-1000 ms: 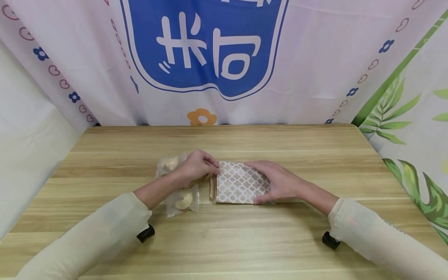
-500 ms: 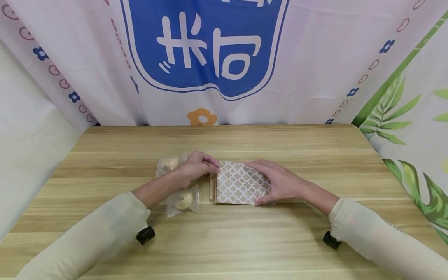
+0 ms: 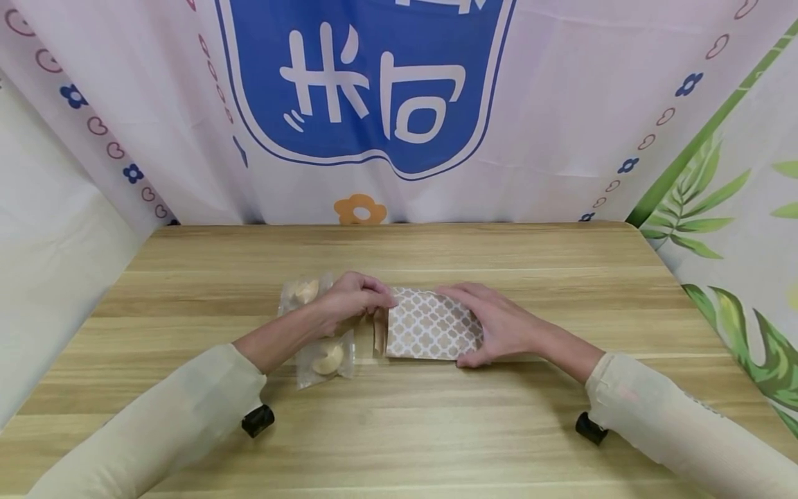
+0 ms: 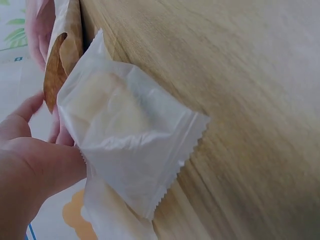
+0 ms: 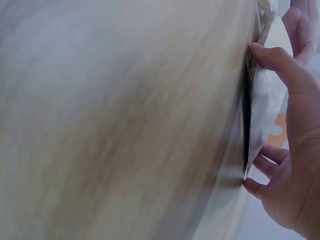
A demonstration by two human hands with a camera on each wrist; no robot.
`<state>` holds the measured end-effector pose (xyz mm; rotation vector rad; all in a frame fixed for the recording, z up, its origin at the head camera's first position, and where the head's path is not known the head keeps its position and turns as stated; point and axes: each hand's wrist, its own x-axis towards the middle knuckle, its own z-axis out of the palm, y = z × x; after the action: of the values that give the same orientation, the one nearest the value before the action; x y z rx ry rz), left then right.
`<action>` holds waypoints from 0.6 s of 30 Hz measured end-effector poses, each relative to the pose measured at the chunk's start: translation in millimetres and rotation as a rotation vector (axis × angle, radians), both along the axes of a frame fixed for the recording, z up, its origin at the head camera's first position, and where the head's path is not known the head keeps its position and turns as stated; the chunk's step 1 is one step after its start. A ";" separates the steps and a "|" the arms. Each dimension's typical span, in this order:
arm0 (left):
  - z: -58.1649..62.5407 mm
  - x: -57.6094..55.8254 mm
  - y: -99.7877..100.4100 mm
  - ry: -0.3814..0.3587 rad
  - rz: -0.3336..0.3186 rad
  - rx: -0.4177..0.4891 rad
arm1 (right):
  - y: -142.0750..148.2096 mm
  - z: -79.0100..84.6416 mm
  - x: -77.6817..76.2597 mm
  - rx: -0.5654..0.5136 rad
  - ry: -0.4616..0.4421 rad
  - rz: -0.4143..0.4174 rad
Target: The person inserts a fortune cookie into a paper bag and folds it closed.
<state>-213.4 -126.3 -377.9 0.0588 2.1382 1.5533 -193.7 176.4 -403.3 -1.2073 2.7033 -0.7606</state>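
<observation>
A small brown paper bag with a white lattice print lies on its side at mid-table, mouth facing left. My left hand pinches the far corner of its mouth between thumb and fingers. Around the closed right end curls my right hand, thumb on the near edge and fingers at the far edge. The left wrist view shows the brown mouth gaping slightly. Two clear packets, each with a pale folded cookie, lie left of the bag: the near packet below my left wrist and the far packet partly behind it.
The wooden table runs back to a white curtain with a blue emblem. Leaf-patterned cloth hangs at the right. A black wrist device sits under the left sleeve, another black device under the right.
The bag has tipped a little, its near edge rising slightly. Both hands keep their hold and have shifted only slightly; the packets stay where they were.
</observation>
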 end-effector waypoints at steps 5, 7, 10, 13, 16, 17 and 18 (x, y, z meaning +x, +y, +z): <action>-0.4 1.6 -1.1 0.024 -0.057 -0.020 | -0.5 1.0 -0.2 0.013 -0.011 -0.018; -0.9 2.2 -1.6 0.034 -0.063 -0.015 | -0.5 1.6 -0.3 0.008 -0.010 -0.017; -1.4 2.3 -2.0 0.037 -0.059 -0.006 | -0.5 2.4 -0.8 0.000 -0.001 -0.012; -1.6 1.4 -1.2 0.030 -0.043 -0.010 | -0.3 3.1 -1.5 -0.005 0.006 -0.005; -1.5 0.0 0.6 0.021 -0.023 -0.021 | -0.5 3.2 -1.9 -0.002 0.006 0.000; -1.5 -0.6 1.4 0.018 -0.016 -0.020 | -0.5 3.2 -1.9 -0.002 0.004 0.002; -1.5 -1.1 2.4 0.016 -0.005 -0.017 | -0.7 3.1 -1.8 -0.001 0.004 0.004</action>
<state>-214.4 -123.9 -379.5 0.0712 2.1616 1.5365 -195.6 175.7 -400.2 -1.2155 2.7034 -0.7598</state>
